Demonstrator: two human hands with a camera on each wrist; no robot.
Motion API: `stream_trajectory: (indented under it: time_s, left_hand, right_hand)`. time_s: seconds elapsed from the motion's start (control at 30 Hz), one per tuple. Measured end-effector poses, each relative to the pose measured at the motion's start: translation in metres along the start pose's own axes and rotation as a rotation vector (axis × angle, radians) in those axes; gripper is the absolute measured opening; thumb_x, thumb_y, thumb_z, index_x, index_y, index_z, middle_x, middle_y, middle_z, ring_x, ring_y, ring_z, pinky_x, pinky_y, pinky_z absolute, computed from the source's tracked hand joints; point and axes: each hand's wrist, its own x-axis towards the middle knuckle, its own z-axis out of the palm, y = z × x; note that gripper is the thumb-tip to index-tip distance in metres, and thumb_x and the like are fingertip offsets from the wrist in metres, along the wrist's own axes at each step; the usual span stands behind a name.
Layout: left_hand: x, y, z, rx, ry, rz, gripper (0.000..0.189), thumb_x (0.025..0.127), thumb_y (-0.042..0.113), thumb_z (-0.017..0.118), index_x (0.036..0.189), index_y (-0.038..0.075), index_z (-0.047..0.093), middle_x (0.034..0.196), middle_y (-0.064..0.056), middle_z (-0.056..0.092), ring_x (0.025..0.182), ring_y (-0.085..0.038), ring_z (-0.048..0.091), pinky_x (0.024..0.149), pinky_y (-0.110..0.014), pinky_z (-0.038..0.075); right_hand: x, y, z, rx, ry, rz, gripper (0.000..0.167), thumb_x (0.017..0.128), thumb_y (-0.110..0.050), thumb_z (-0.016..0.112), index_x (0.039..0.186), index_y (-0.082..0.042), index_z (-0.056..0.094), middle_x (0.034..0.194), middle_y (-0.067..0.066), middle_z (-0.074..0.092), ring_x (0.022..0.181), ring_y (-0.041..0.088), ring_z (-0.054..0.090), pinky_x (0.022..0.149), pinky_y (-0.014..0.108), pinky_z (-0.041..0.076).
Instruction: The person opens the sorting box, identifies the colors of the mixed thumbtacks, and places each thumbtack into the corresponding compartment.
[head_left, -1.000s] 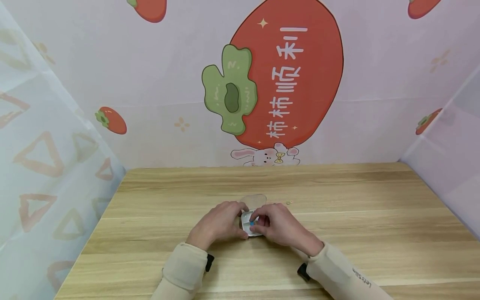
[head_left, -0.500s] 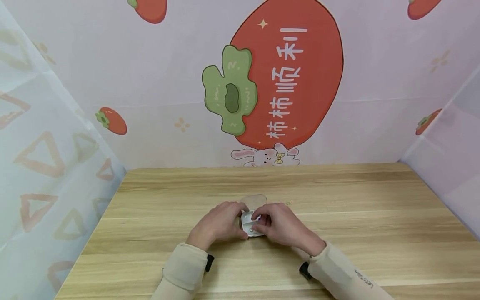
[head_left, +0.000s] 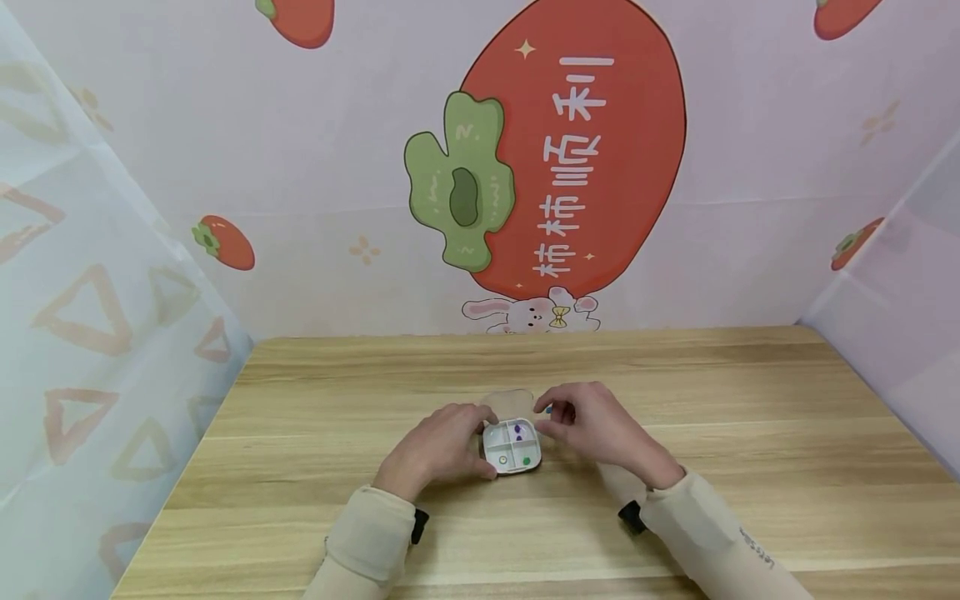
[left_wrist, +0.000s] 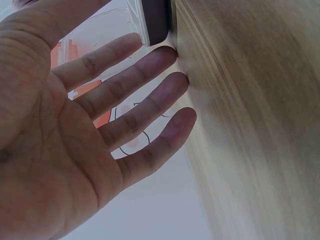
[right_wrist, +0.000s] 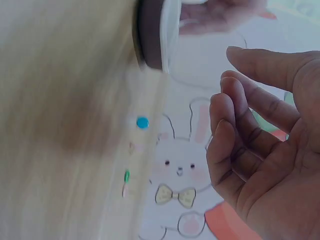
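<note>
A small white pill box (head_left: 512, 447) with four-way dividers lies open on the wooden table, its clear lid (head_left: 508, 403) folded back. My left hand (head_left: 438, 446) holds its left side, thumb at the near corner and index finger at the far one; the other fingers (left_wrist: 150, 105) are extended. Purple pieces (head_left: 517, 429) lie in the far right compartment, a green piece (head_left: 527, 461) near right, and a pale ring-like piece (head_left: 503, 460) near left. Just beyond the box, a small round blue piece (right_wrist: 142, 122) lies by my right hand (head_left: 592, 421), whose loosely bent fingers hold nothing.
Small green (right_wrist: 127, 176) and pink (right_wrist: 124, 190) pieces lie on the table past the blue one. A fabric backdrop (head_left: 337, 275) with persimmons and a rabbit stands behind the table (head_left: 337, 375); patterned cloth (head_left: 97, 350) hangs at the left.
My right hand has moved out of the pill box, away and to the right, carrying the blue piece out and letting it go. The compartments now show. My left hand stays still.
</note>
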Motion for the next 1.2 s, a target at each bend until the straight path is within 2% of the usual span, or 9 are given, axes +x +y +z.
stream_trajectory:
  time_s: [0.37,0.63,1.0,1.2]
  left_hand:
    - [0.000,0.000,0.000,0.010,0.006,0.001,0.058,0.072,0.030,0.094,0.120,0.010,0.069,0.103,0.000,0.067,0.095,-0.016,0.059,0.089,-0.041,0.050]
    - [0.000,0.001,-0.001,-0.002,0.002,-0.007,0.057,0.072,0.027,0.094,0.121,0.010,0.069,0.105,0.000,0.067,0.097,-0.017,0.060,0.092,-0.042,0.049]
    - [0.000,0.002,0.000,0.002,0.000,-0.012,0.058,0.072,0.027,0.094,0.121,0.010,0.069,0.105,0.000,0.067,0.097,-0.016,0.059,0.092,-0.042,0.049]
    - [0.000,0.002,0.000,0.004,0.001,-0.012,0.057,0.072,0.028,0.094,0.120,0.011,0.069,0.103,0.001,0.066,0.095,-0.016,0.058,0.090,-0.041,0.049]
  right_hand:
    - [0.001,0.017,-0.014,-0.018,0.054,0.044,0.011,0.088,-0.013,0.080,0.098,-0.010,0.076,0.071,-0.007,0.059,0.063,0.011,0.053,0.057,0.027,0.047]
    - [0.002,0.025,-0.015,-0.048,0.042,0.058,0.010,0.088,-0.010,0.078,0.098,-0.008,0.076,0.072,-0.006,0.059,0.064,0.012,0.053,0.059,0.028,0.046]
    - [0.001,0.045,-0.027,-0.135,0.104,0.133,0.010,0.086,-0.005,0.074,0.096,-0.007,0.075,0.074,-0.004,0.061,0.067,0.013,0.054,0.065,0.033,0.046]
    - [0.000,0.053,-0.032,-0.138,0.114,0.186,0.011,0.086,-0.003,0.072,0.096,-0.006,0.075,0.075,-0.003,0.061,0.067,0.014,0.054,0.065,0.033,0.046]
